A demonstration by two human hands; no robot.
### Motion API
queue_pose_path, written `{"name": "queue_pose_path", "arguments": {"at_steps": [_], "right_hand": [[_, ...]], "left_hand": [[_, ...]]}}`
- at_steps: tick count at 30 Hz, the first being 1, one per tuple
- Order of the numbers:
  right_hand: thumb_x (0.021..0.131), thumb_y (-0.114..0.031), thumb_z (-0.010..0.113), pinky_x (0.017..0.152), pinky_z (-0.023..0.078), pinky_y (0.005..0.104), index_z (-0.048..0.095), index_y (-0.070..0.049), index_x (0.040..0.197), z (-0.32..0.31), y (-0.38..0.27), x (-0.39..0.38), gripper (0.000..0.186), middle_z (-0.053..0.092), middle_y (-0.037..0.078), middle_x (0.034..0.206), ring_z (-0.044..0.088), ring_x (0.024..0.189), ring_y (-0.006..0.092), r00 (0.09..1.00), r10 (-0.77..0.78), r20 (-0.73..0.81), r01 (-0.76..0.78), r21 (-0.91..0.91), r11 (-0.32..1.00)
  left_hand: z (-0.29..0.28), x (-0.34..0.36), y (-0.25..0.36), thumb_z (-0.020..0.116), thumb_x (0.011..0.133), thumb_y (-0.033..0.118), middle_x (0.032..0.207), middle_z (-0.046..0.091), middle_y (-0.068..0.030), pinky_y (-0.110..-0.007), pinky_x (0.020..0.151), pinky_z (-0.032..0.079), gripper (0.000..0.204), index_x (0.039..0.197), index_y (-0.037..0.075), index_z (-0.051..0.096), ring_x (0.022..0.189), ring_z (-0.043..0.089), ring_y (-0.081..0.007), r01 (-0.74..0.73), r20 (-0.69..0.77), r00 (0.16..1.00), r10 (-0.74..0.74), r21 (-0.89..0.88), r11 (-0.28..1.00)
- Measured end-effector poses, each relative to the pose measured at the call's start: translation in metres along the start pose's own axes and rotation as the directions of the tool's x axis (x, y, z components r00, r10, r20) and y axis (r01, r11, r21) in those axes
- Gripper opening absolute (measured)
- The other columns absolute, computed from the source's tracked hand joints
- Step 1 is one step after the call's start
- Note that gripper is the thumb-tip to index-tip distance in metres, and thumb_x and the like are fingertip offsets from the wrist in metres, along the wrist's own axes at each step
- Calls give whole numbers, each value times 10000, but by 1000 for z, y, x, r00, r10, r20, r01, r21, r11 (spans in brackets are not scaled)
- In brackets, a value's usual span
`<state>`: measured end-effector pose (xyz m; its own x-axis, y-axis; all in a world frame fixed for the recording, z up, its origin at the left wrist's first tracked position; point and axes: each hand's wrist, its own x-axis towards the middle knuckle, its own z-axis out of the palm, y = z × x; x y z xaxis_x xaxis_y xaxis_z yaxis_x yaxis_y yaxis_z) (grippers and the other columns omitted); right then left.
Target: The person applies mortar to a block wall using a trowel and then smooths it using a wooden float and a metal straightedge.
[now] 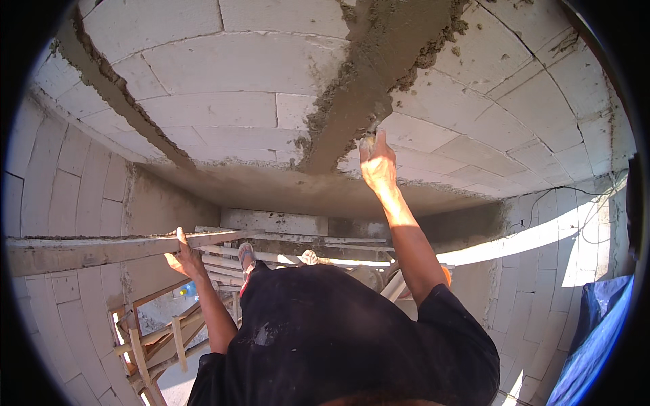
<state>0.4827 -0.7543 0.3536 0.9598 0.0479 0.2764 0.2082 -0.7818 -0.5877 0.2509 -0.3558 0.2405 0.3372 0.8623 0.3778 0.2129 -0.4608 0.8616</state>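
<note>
My right hand point(378, 162) is closed round the handle of what looks like a trowel point(372, 127), raised against the block wall point(237, 61). Its blade is hard to make out against a broad strip of wet grey mortar point(379, 61) with ragged edges. Lower on the left, my left hand point(186, 257) grips a long straight board point(101, 254), thumb over its upper edge and fingers beneath. Mortar crumbs lie along that edge. A second, narrower mortar strip point(122, 98) runs down the wall at the left.
Below me are scaffold planks point(223, 262) under my feet, with wooden framing point(156, 345) at lower left. A smooth plastered band point(305, 189) crosses the lower wall. Black cables point(575, 196) hang at the right, above a blue sheet point(596, 338).
</note>
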Motion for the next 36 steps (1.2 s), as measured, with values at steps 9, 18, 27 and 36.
{"name": "queue_pose_path", "arguments": {"at_steps": [9, 18, 27, 36], "right_hand": [[909, -213, 625, 759, 518, 559, 426, 59, 1289, 65, 50, -39, 508, 641, 342, 974, 632, 891, 521, 997, 29, 74, -29, 1, 1000], [912, -213, 626, 750, 510, 583, 439, -16, 1268, 126, 90, -76, 447, 661, 320, 939, 638, 880, 518, 963, 147, 225, -138, -57, 989], [934, -256, 623, 692, 508, 573, 438, 9, 1229, 141, 101, -34, 437, 653, 314, 862, 630, 808, 524, 1000, 24, 4, -24, 31, 999], [911, -173, 638, 713, 523, 503, 465, 9, 1108, 186, 135, -92, 319, 647, 282, 947, 635, 847, 497, 993, 76, 94, -94, 206, 974]], "left_hand": [[-12, -7, 17, 777, 861, 234, 968, 696, -97, -364, 781, 502, 316, 999, -40, 699, 835, 617, -197, 231, -74, 969, -238, -94, 969], [-18, -2, 20, 794, 848, 277, 994, 695, -114, -338, 767, 530, 412, 1057, -61, 682, 843, 617, -192, 263, -139, 953, -270, -65, 963], [-1, 8, 31, 767, 886, 233, 1019, 688, -97, -327, 815, 501, 355, 1086, -46, 678, 877, 608, -164, 234, -31, 972, -234, -11, 972], [32, 3, 5, 749, 897, 200, 1070, 700, -77, -324, 917, 482, 305, 1094, -27, 697, 970, 621, -153, 235, 128, 966, -225, -69, 970]]}}
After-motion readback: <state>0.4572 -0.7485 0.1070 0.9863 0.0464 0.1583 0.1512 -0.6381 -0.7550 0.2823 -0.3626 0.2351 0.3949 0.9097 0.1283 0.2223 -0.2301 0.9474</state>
